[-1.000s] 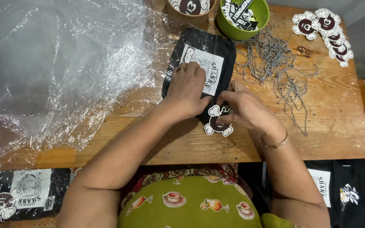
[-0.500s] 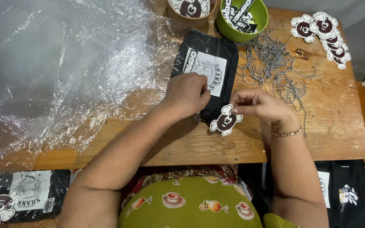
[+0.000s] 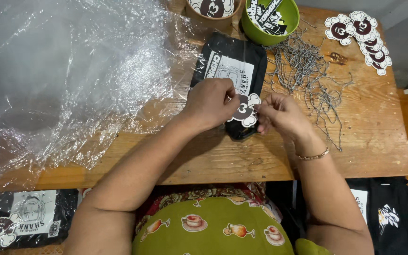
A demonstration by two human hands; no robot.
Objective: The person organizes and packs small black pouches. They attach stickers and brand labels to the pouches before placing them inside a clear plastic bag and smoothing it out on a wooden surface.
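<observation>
Now both hands, L (image 3: 212, 101) + R (image 3: 279, 113), pinch 1 skull tag (image 3: 244, 111) over 1 black folded shirt (image 3: 234, 71).

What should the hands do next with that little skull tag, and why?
Probably lower the white and dark skull-shaped paper tag onto the folded black shirt with a white printed label and fasten it there. The left hand and right hand pinch it from both sides just above the shirt, and the heap of thin metal ball chains lies close by for tying.
</observation>
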